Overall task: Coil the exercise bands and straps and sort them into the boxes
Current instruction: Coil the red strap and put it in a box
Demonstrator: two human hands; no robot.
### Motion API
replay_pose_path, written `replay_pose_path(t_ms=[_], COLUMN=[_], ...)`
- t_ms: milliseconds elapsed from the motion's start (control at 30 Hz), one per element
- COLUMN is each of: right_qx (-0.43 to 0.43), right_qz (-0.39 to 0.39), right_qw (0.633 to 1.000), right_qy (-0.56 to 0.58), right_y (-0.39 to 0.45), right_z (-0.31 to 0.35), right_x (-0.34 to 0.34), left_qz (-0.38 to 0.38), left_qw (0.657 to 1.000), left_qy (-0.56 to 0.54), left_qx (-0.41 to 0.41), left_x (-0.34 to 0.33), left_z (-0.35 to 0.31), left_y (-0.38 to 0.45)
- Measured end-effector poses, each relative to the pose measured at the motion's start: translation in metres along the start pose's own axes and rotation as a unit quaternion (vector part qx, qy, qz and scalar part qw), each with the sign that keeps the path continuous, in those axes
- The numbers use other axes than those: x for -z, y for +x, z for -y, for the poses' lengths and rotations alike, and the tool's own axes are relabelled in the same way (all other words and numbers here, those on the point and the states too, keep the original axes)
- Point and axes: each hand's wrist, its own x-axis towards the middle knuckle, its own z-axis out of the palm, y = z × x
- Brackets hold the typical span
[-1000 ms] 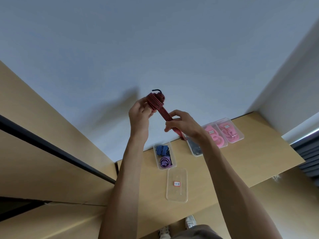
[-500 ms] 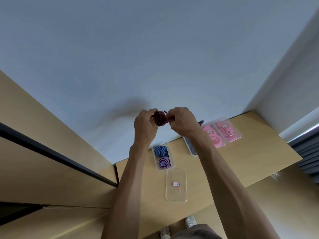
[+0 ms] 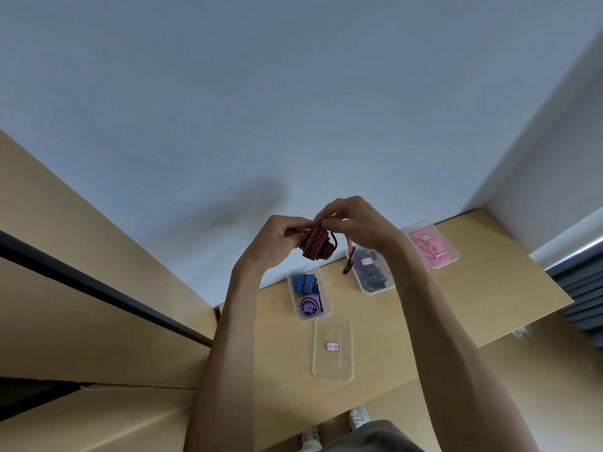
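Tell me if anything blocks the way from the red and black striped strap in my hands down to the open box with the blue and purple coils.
Nothing visible does. The red and black striped strap is held above the table by the left hand and right hand; the clear plastic box with blue and purple coils has no lid on.

**Woven cloth, clear plastic, matt wood**

The red-and-black strap (image 3: 316, 244) looks like woven, ribbed cloth with a matt, striped surface. The blue strap (image 3: 304, 283) and purple strap (image 3: 310, 305) show the same ribbed fabric weave. Their box (image 3: 295, 308), the empty box (image 3: 332, 349), the box of dark straps (image 3: 372, 275) and the box of pink bands (image 3: 430, 244) are clear, smooth, slightly glossy plastic with small paper labels. The pink bands look smooth and rubbery. The tabletop (image 3: 456, 305) is pale, matt, smooth wood laminate.
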Motion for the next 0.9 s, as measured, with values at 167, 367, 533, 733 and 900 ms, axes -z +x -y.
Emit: replay_pose_path(t_ms=[167,367,533,733,900], right_qx=[-0.015,-0.063,-0.109,-0.105,-0.047], right_qz=[-0.023,-0.08,-0.08,-0.048,-0.115], right_qw=[0.97,0.983,0.974,0.983,0.989], right_qy=[0.243,0.156,0.18,0.141,0.081], right_y=[0.0,0.005,0.007,0.001,-0.002], right_z=[-0.008,-0.014,-0.018,-0.019,-0.019], right_x=[-0.001,-0.021,-0.024,-0.031,-0.03], left_qz=[-0.005,-0.126,-0.241,-0.331,-0.419], left_qw=[0.988,0.958,0.945,0.918,0.896], left_qy=[-0.15,-0.259,-0.221,-0.216,-0.146], left_qx=[-0.016,-0.001,0.0,-0.01,-0.002], left_x=[-0.005,-0.019,-0.03,-0.033,-0.024], left_z=[-0.005,-0.008,-0.005,0.0,0.003], left_y=[0.0,0.013,0.021,0.024,0.026])
